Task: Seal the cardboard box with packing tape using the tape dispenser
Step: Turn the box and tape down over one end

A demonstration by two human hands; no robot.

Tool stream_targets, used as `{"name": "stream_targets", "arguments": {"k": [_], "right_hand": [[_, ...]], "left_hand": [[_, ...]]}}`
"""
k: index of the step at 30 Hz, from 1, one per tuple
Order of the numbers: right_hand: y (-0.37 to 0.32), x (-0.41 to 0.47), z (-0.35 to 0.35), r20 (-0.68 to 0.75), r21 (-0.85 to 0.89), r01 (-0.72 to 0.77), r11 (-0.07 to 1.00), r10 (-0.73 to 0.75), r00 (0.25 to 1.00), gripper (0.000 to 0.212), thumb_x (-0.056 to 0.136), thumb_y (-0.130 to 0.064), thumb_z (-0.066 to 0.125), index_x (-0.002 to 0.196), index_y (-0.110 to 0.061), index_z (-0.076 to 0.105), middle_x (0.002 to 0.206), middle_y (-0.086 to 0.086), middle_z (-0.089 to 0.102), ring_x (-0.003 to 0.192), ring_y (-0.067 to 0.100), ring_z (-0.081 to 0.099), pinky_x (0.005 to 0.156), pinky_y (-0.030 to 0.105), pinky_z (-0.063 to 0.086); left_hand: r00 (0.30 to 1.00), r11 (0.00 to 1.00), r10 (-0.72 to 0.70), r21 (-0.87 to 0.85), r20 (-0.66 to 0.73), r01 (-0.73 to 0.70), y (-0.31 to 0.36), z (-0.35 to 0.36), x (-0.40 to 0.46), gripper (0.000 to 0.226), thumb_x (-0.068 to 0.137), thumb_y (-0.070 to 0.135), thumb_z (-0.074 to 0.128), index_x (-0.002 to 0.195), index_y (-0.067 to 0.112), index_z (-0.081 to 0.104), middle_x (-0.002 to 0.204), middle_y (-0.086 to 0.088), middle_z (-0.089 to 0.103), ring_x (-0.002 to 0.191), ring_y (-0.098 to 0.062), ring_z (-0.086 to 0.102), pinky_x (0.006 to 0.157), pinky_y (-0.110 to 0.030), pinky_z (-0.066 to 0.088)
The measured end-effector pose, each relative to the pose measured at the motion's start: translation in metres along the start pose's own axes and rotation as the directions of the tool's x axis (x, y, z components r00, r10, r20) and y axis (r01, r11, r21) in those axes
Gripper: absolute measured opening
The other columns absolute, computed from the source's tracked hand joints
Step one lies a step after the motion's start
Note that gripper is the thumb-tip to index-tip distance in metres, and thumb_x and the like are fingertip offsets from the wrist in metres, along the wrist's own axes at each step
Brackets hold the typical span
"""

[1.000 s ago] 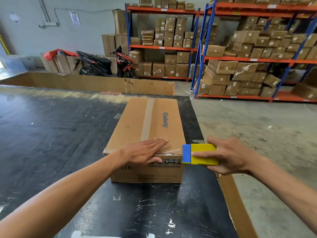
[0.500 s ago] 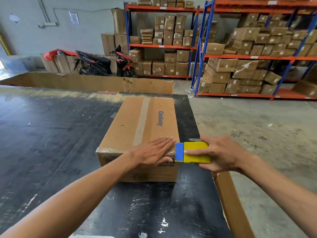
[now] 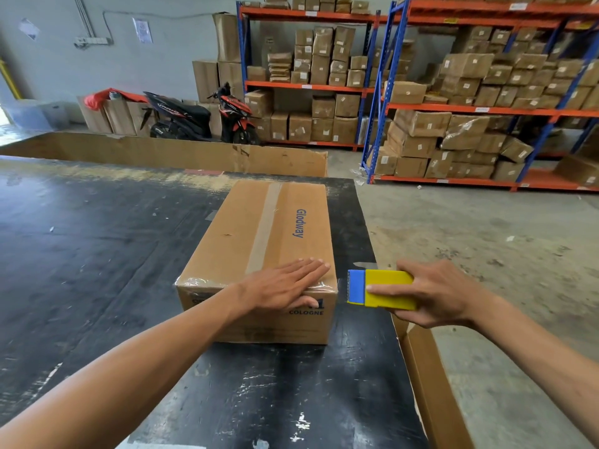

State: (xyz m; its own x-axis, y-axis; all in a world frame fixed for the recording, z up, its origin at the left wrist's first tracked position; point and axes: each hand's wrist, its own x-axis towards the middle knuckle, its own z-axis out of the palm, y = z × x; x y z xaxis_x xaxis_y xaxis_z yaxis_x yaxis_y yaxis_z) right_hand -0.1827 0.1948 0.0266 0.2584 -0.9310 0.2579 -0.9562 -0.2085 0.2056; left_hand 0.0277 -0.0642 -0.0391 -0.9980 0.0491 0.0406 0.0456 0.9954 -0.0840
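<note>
cardboard box (image 3: 259,241), closed, glossy tape (image 3: 264,228) along its seam; left hand (image 3: 285,285) pressed flat, fingers spread, on top; right hand (image 3: 434,293) clasping yellow-blue tape dispenser (image 3: 379,290) just beside it.

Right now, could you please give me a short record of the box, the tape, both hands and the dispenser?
box: cardboard box closed, on black table
tape: strip along top seam; clear tape across near edge
left hand: left hand flat on box's near edge
right hand: right hand gripping tape dispenser
dispenser: just off box's right side
</note>
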Motion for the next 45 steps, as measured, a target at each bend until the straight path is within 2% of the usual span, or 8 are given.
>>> {"name": "stream_targets", "arguments": {"k": [9,13,17,22,27,36,42,45], "right_hand": [[-0.026,0.014,0.025,-0.015,-0.110,-0.053,0.993,0.051,0.999,0.047,0.072,-0.045,0.060,0.118,-0.036,0.067,0.086,0.010,0.060,0.052,0.022,0.056,0.037,0.025,0.038],[-0.049,0.015,0.046,0.120,-0.188,-0.027,0.982,0.050,0.992,0.037,0.070,-0.035,0.064,0.107,-0.029,0.061,0.078,0.011,0.053,0.046,0.022,0.051,0.036,0.026,0.039],[-0.040,0.024,0.040,0.103,-0.189,-0.161,0.969,0.182,0.978,0.037,0.067,-0.037,0.063,0.104,-0.031,0.068,0.077,0.011,0.056,0.044,0.024,0.054,0.036,0.026,0.039],[-0.018,0.025,0.034,0.124,-0.205,-0.350,0.914,0.379,0.917,0.039,0.066,-0.044,0.058,0.101,-0.037,0.073,0.078,0.011,0.061,0.046,0.032,0.060,0.037,0.031,0.047],[-0.026,0.031,0.041,0.166,-0.199,-0.397,0.896,0.430,0.887,0.047,0.053,-0.044,0.072,0.099,-0.036,0.076,0.076,0.012,0.060,0.042,0.031,0.058,0.039,0.028,0.042],[-0.031,0.051,0.024,0.082,-0.188,-0.547,0.816,0.568,0.819,0.045,0.051,-0.044,0.078,0.096,-0.042,0.076,0.069,0.005,0.057,0.041,0.029,0.057,0.040,0.025,0.037],[-0.032,0.055,0.001,-0.007,-0.116,-0.714,0.690,0.719,0.695,0.044,0.077,-0.053,0.066,0.120,-0.055,0.063,0.093,-0.003,0.058,0.088,0.026,0.065,0.064,0.030,0.043],[-0.032,0.057,0.000,-0.045,0.018,-0.783,0.622,0.783,0.621,0.045,0.077,-0.059,0.063,0.122,-0.059,0.059,0.090,-0.007,0.058,0.092,0.022,0.062,0.067,0.029,0.041]], "left_hand": [[0.996,0.997,0.029,0.075,-0.079,-0.023,0.002,0.006,0.003,0.085,0.102,0.058,0.004,0.149,-0.006,0.034,0.153,-0.028,0.035,0.142,-0.039,0.035,0.119,-0.045,0.023],[0.998,0.995,0.012,0.097,-0.056,-0.006,0.007,0.000,0.002,0.091,0.097,0.064,-0.002,0.152,-0.002,0.027,0.157,-0.025,0.031,0.146,-0.037,0.029,0.122,-0.041,0.015],[0.975,0.985,-0.080,0.134,-0.206,0.109,0.042,0.008,0.019,0.075,0.102,0.061,0.015,0.155,0.009,0.028,0.131,-0.028,0.055,0.117,-0.042,0.054,0.105,-0.054,0.042],[0.773,0.783,-0.618,-0.200,-0.145,0.589,0.081,0.001,0.049,0.074,0.098,0.046,0.025,0.154,-0.002,0.021,0.159,-0.034,0.014,0.147,-0.049,0.016,0.119,-0.058,0.010],[0.608,0.576,-0.794,-0.284,0.033,0.767,0.078,-0.006,0.064,0.078,0.101,0.050,0.014,0.155,-0.004,-0.003,0.160,-0.030,-0.013,0.149,-0.045,-0.014,0.118,-0.058,-0.012],[0.708,0.682,-0.699,-0.203,0.103,0.702,0.071,-0.009,0.060,0.080,0.099,0.051,0.021,0.155,-0.001,-0.004,0.158,-0.035,-0.014,0.146,-0.049,-0.017,0.116,-0.064,-0.012],[0.788,0.770,-0.603,-0.172,0.121,0.615,0.052,-0.012,0.026,0.076,0.100,0.046,0.021,0.155,-0.002,0.002,0.160,-0.033,-0.007,0.148,-0.048,-0.009,0.119,-0.059,-0.006],[0.876,0.855,-0.478,-0.194,0.062,0.480,0.028,-0.018,-0.023,0.073,0.100,0.047,0.029,0.155,0.000,0.016,0.163,-0.027,0.007,0.150,-0.041,0.004,0.123,-0.049,0.003]]}}
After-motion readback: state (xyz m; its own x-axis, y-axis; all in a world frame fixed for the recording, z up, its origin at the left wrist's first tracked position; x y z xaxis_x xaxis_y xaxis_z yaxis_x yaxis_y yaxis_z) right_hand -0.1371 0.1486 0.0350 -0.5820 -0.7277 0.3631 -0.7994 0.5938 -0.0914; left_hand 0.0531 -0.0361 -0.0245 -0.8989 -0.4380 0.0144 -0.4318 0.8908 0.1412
